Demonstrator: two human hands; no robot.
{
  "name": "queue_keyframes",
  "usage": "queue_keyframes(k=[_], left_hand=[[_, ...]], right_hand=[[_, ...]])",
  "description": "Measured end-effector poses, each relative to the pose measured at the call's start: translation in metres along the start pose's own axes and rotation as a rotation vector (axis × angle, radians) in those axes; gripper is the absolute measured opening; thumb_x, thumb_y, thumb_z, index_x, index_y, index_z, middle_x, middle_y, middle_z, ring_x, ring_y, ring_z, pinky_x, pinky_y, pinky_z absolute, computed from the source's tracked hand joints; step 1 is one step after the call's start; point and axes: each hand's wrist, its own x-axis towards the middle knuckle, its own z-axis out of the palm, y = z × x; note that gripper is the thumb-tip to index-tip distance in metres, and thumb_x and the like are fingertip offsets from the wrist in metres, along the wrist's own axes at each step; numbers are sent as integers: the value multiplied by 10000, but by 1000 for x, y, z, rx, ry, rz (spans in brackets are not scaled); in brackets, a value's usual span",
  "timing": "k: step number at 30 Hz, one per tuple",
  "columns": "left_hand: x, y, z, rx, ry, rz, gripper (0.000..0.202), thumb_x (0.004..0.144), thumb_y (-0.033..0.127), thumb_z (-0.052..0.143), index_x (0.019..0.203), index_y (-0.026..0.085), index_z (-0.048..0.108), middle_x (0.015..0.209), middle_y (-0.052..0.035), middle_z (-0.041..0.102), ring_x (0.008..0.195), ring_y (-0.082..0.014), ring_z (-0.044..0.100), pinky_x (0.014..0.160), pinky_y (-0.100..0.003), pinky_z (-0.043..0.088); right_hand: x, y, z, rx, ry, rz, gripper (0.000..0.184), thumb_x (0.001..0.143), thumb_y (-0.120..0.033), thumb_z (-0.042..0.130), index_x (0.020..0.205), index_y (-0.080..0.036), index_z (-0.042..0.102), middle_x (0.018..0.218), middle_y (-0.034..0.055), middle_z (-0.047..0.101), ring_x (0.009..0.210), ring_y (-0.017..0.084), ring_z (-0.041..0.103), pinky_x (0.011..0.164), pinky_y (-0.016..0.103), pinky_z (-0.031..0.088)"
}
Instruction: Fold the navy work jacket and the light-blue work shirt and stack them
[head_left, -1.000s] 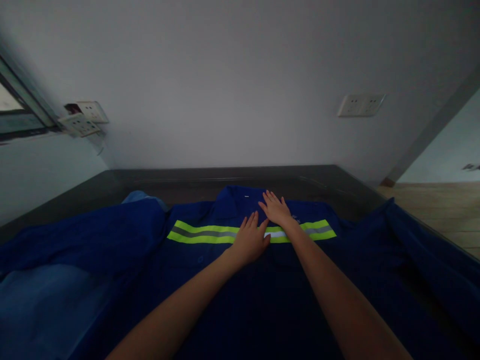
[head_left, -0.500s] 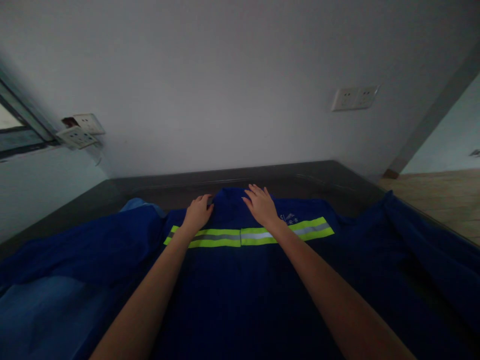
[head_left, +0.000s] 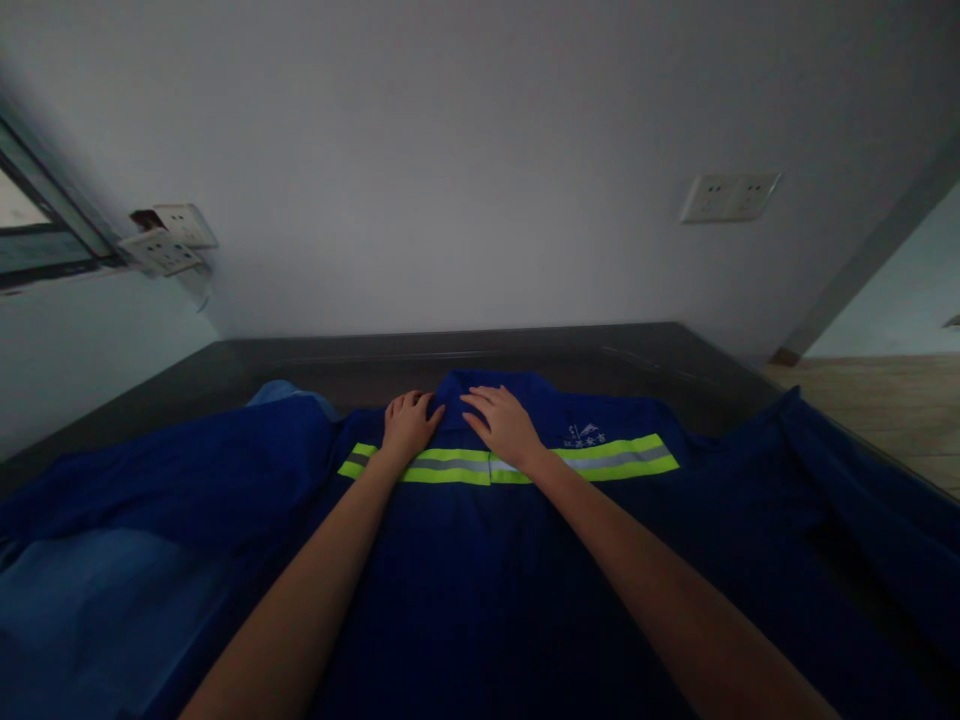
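Loosely spread, both hands pinch nothing that I can make out: the left hand (head_left: 409,425) lies just beside the collar (head_left: 459,384), the right hand (head_left: 506,425) over it. The blue work jacket (head_left: 442,570) is laid front up on the dark tabletop (head_left: 352,365). Flat fingers and light, even pressure should suit this cloth (a tug would probably skew the yellow-green reflective band (head_left: 622,457)).

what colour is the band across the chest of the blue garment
Bright yellow-green, with a grey stripe along the middle of the band; seen in the head view.
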Motion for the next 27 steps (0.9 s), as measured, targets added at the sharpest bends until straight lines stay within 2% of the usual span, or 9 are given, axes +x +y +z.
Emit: queue_keyframes(k=[4,6,9,12,15,20,22,24,27], left_hand=[[3,-14,-5,20,21,-43,339,954,313,375,1195,264,609,1264,-78,582,1166,-274,502,1018,-446,316],[5,-25,-11,1,1,-80,297,923,329,445,1146,249,626,1201,-88,615,1124,-287,533,977,-463,345],[9,-40,-23,-70,-26,-110,271,890,399,510,1021,207,648,1085,-88,671,1044,-274,589,884,-394,408],[12,-44,-37,-79,111,-130,296,922,426,451,932,205,648,979,-65,703,954,-244,629,818,-334,420],[11,-40,-45,-29,213,-147,357,948,451,377,940,209,639,936,-64,704,913,-242,637,797,-334,420],[4,-39,-36,104,79,-180,306,942,334,375,993,190,640,1046,-126,665,1001,-299,599,850,-427,415],[5,-38,-33,107,107,-139,270,923,294,407,1058,207,624,1114,-124,634,1067,-303,565,893,-451,404],[8,-35,-31,52,139,-51,270,916,276,419,1103,224,607,1153,-101,619,1103,-277,548,938,-433,395],[14,-27,-24,-50,43,91,293,914,239,423,1150,206,593,1188,-76,617,1114,-218,553,973,-341,400]], right_hand=[[-1,-2,12,4,-182,-10,421,971,-432,370,1292,-253,574,1459,56,432,1343,246,378,1105,461,274],[-1,0,16,0,-218,7,440,972,-435,365,1322,-239,545,1461,63,427,1351,255,366,1108,481,264],[-1,2,17,10,-210,8,455,970,-435,371,1340,-219,525,1464,73,421,1353,255,364,1114,477,256],[-1,3,16,24,-196,8,448,968,-431,378,1347,-236,516,1476,76,403,1342,247,383,1108,474,267],[-1,3,17,28,-186,2,442,968,-421,385,1350,-239,512,1477,86,401,1332,240,399,1103,461,279],[-1,3,18,20,-186,2,449,964,-431,392,1335,-219,532,1470,96,411,1328,247,404,1105,451,280],[-1,3,17,17,-183,11,445,961,-432,401,1331,-226,537,1468,91,413,1326,248,407,1103,447,285],[-1,2,17,9,-176,11,441,961,-428,403,1329,-227,539,1466,92,416,1323,251,412,1097,446,293],[-1,1,17,3,-171,-1,442,964,-423,395,1329,-219,539,1460,103,422,1316,254,420,1093,448,298]])
